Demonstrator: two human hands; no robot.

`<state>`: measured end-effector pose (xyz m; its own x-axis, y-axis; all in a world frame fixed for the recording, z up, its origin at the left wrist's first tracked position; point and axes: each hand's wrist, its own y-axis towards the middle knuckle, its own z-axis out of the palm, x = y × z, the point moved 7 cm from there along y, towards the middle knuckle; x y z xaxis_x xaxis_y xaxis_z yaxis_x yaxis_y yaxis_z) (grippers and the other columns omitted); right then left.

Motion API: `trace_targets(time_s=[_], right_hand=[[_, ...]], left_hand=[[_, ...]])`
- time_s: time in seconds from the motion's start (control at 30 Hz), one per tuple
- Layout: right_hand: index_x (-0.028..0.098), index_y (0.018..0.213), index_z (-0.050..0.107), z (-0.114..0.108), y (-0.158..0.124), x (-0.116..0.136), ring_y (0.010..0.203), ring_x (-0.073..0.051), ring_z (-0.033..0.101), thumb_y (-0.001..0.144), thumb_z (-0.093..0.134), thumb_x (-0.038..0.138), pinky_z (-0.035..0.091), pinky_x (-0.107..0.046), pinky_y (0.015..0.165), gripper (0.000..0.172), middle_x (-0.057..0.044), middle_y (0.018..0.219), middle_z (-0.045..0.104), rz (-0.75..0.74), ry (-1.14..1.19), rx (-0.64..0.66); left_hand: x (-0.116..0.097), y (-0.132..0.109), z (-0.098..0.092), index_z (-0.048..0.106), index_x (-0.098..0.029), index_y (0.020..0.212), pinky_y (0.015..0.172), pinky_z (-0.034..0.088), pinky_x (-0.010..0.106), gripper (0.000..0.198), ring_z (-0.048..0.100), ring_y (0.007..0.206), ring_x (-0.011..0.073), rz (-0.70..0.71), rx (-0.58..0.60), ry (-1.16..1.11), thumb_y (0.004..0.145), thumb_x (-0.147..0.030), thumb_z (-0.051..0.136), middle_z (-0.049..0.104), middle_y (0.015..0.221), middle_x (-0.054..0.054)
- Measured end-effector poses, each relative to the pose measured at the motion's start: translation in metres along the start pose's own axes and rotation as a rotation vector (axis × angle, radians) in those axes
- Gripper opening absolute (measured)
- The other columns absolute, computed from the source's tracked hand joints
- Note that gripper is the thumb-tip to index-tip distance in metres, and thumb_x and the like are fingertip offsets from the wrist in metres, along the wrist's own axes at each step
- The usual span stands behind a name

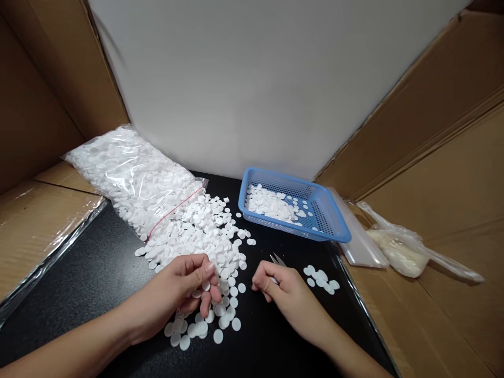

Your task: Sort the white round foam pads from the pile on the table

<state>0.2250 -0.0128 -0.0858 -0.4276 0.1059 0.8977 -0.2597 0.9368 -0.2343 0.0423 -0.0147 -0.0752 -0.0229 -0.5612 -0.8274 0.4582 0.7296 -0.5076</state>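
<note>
My left hand (195,286) is over the near side of a heap of small white discs (205,231), its fingers curled around a few discs (206,286). To the right of the heap, my right hand (277,283) is closed above the black table. A bit of something white shows between its fingers, too hidden to name. Two pointed metal tips, like those of scissors (279,260), stick out just behind that hand. Whether the hand touches them I cannot tell.
A clear zip bag (129,168) full of discs lies open at the left, spilling onto the table. A blue basket (293,228) behind my right hand holds more discs. Several loose discs (321,278) lie at right, near a flat plastic bag (360,236) and a tied bag (401,252).
</note>
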Motion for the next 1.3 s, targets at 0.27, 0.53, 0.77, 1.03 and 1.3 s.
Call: trace_targets(time_s=[0.27,0.53,0.77,1.03,1.3], right_hand=[[0.025,0.099,0.074,0.009,-0.001,0.009,0.058,-0.014,0.051,0.09,0.065,0.023,0.036,-0.028,0.06,0.013,0.003,0.068,0.063,-0.104,-0.399,-0.004],[0.021,0.074,0.064,0.005,-0.003,0.006,0.052,-0.011,0.033,0.084,0.069,0.023,0.027,-0.025,0.055,0.011,0.01,0.051,0.033,0.083,-0.094,0.005],[0.021,0.075,0.054,0.014,-0.008,0.0,0.049,-0.007,0.019,0.079,0.076,0.054,0.014,-0.023,0.046,0.04,0.012,0.056,0.03,0.179,0.404,0.108],[0.019,0.073,0.052,0.026,-0.008,-0.006,0.045,-0.003,0.013,0.069,0.084,0.061,0.006,-0.024,0.044,0.053,0.014,0.054,0.029,0.264,0.677,0.182],[0.018,0.077,0.059,0.019,-0.01,0.003,0.049,-0.006,0.02,0.078,0.074,0.062,0.012,-0.024,0.046,0.046,0.01,0.056,0.033,0.166,0.472,0.088]], left_hand=[[-0.009,-0.004,-0.005,0.056,-0.02,0.076,0.047,0.021,0.022,0.046,0.025,0.051,0.01,0.097,-0.061,0.313,0.086,-0.065,0.058,0.034,0.054,-0.01],[-0.015,-0.003,0.013,0.067,-0.026,0.113,0.059,0.035,0.025,0.026,0.06,0.065,0.0175,0.332,-0.089,1.227,0.099,-0.03,0.046,0.068,0.074,-0.001],[-0.002,0.014,0.036,0.07,-0.025,0.095,0.06,0.041,0.025,0.018,0.069,0.076,0.0196,0.526,-0.017,1.561,0.093,-0.015,0.055,0.073,0.081,0.001],[-0.003,0.008,0.025,0.058,-0.023,0.089,0.061,0.036,0.025,0.014,0.061,0.069,0.0166,0.458,-0.04,1.269,0.095,-0.017,0.046,0.067,0.077,-0.001],[-0.014,-0.006,0.017,0.047,-0.022,0.083,0.052,0.029,0.022,0.03,0.038,0.053,0.0095,0.168,0.073,0.273,0.094,-0.049,0.056,0.063,0.068,-0.003]])
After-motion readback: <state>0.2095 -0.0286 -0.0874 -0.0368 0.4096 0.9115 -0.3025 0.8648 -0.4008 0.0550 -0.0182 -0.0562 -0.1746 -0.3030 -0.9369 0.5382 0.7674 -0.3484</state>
